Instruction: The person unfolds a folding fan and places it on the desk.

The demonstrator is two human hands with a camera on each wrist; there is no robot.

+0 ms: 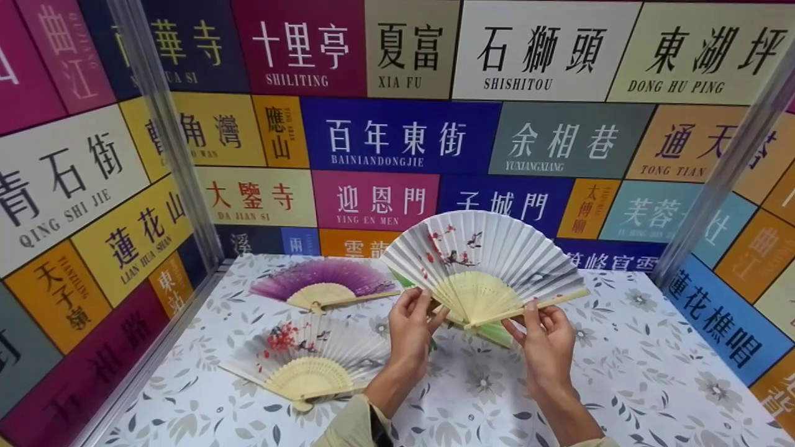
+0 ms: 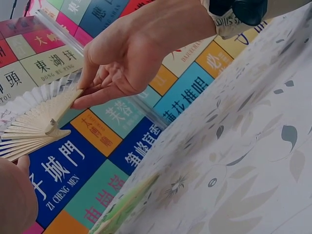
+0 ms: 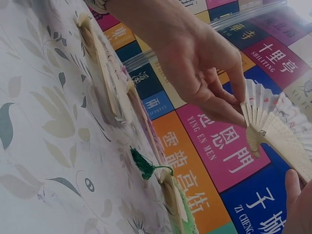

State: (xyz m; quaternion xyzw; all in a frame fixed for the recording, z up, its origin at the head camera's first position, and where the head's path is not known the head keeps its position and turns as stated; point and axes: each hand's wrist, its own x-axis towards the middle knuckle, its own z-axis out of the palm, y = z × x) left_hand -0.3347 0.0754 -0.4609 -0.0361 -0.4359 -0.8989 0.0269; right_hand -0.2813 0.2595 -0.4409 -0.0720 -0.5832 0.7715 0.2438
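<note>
A white folding fan (image 1: 497,239) with red blossoms, birds and pale wooden ribs is spread wide and held up in both hands. My left hand (image 1: 410,332) pinches its left edge. At the other side, my right hand (image 1: 549,347) grips the right guard stick between thumb and fingers. The ribs meet at the pivot (image 2: 51,126), low between the hands. Behind and below lies a green fan (image 1: 497,334) on the cloth, mostly hidden by the white one; its dark green tassel (image 3: 142,164) shows in the right wrist view.
On the left of the table lie an open purple fan (image 1: 348,276) and, nearer me, another open white blossom fan (image 1: 310,366), partly covered by my left forearm. A floral cloth (image 1: 640,372) covers the table. Panels of coloured place-name signs (image 1: 397,133) enclose its back and sides.
</note>
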